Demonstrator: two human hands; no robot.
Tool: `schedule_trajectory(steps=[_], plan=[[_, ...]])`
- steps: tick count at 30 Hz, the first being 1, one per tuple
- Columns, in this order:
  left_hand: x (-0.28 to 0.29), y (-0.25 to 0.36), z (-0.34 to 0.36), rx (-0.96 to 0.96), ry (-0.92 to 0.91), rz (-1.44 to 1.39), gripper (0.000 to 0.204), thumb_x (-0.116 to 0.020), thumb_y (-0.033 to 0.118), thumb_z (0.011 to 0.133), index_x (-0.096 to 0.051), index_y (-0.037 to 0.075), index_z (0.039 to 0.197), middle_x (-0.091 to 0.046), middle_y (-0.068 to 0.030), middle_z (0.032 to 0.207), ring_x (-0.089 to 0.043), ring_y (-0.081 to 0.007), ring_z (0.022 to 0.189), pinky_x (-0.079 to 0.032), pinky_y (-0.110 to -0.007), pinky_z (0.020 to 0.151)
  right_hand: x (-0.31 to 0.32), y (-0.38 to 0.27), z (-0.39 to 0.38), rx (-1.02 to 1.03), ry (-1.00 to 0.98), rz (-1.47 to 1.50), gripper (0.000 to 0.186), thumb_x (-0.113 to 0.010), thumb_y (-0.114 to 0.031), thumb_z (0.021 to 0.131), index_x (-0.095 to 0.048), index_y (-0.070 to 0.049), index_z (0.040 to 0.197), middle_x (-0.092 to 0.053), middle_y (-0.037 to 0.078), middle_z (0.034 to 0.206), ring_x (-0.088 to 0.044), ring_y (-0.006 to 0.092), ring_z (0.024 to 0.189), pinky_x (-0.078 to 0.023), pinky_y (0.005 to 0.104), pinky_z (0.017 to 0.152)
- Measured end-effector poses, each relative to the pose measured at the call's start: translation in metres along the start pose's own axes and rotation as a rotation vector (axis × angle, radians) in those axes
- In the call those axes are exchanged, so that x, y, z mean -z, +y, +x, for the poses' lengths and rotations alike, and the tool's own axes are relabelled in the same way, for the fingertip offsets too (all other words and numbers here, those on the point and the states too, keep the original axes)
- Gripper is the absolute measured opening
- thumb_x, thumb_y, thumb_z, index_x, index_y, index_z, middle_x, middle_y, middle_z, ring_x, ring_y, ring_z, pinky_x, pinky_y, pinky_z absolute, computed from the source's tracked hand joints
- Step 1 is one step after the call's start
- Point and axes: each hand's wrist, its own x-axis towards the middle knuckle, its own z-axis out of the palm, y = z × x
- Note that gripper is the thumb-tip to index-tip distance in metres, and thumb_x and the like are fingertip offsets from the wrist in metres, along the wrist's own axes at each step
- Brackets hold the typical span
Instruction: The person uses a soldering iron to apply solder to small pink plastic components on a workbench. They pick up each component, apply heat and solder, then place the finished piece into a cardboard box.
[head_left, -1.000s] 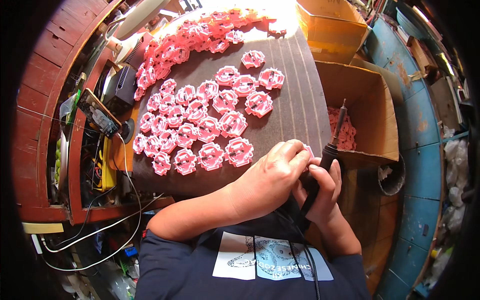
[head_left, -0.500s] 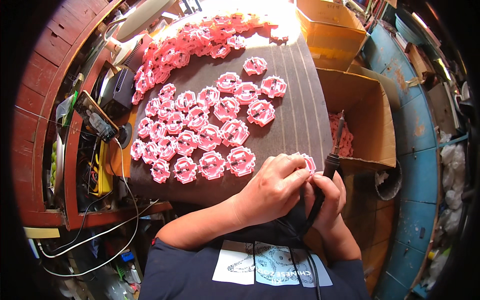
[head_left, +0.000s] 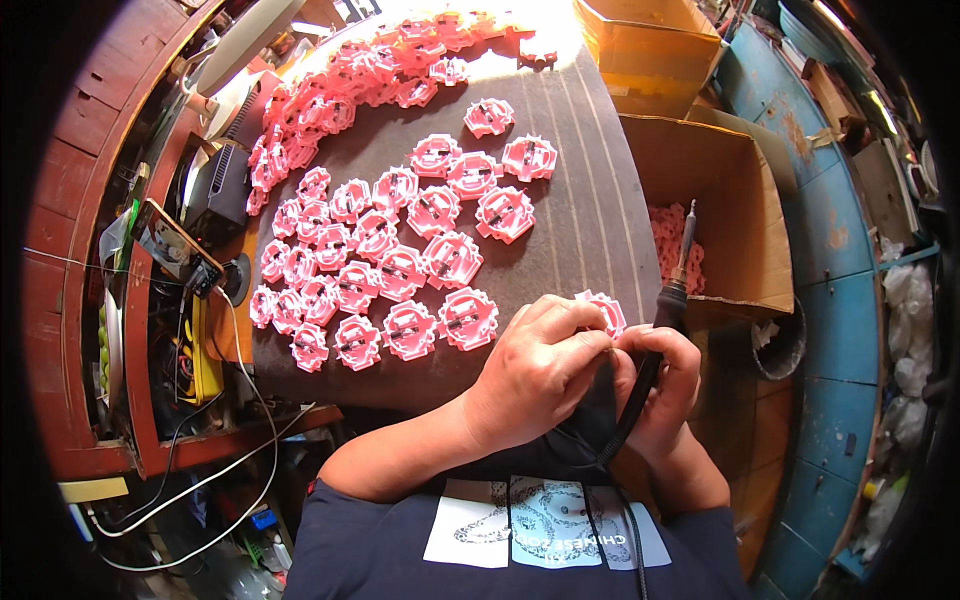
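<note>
Pinched in the left hand (head_left: 540, 368), beside the right hand (head_left: 668, 392) gripping a dark tool (head_left: 671, 301), is a bumpy pink piece (head_left: 606, 309).

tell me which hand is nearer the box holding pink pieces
Right: in view, the right hand is below the box; the left hand is farther off, to its lower left.

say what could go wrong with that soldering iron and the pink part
If hot, the bare metal tip of the soldering iron, pointing up from the right hand, could cause a burn. Apparently pinched in the left hand, the pink part could slip if that grip loosens. The cord lying over the shirt might snag and tug the soldering iron.
</note>
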Motion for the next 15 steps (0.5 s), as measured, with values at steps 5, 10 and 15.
schedule_trajectory(steps=[5, 10, 15], plan=[[0.001, -0.002, 0.001, -0.011, -0.008, 0.01, 0.03, -0.08, -0.004, 0.082, -0.074, 0.003, 0.11, -0.071, -0.0128, 0.116, -0.069, -0.0347, 0.105, -0.057, -0.043, 0.09, 0.001, 0.001, 0.001, 0.005, -0.024, -0.019, 0.044, -0.073, 0.009, 0.093, -0.051, -0.001, 0.129, -0.069, 0.015, 0.093, -0.066, 0.0272, 0.075, -0.055, 0.036, 0.068], [-0.002, -0.001, 0.001, 0.002, 0.022, 0.004, 0.026, -0.079, -0.003, 0.083, -0.073, 0.003, 0.107, -0.071, -0.0127, 0.114, -0.069, -0.0342, 0.103, -0.056, -0.044, 0.089, 0.008, -0.002, -0.001, 0.209, 0.005, -0.109, 0.047, -0.077, 0.001, 0.093, -0.048, -0.003, 0.129, -0.072, 0.022, 0.105, -0.07, 0.0314, 0.081, -0.058, 0.0411, 0.071], [-0.004, 0.001, 0.002, 0.01, 0.074, 0.011, 0.021, -0.079, -0.003, 0.084, -0.072, 0.002, 0.103, -0.072, -0.0125, 0.11, -0.069, -0.033, 0.098, -0.057, -0.042, 0.085, 0.008, -0.008, 0.008, 0.329, -0.076, -0.214, 0.039, -0.077, -0.004, 0.094, -0.054, -0.01, 0.125, -0.075, 0.023, 0.114, -0.071, 0.0325, 0.083, -0.058, 0.0411, 0.071]])
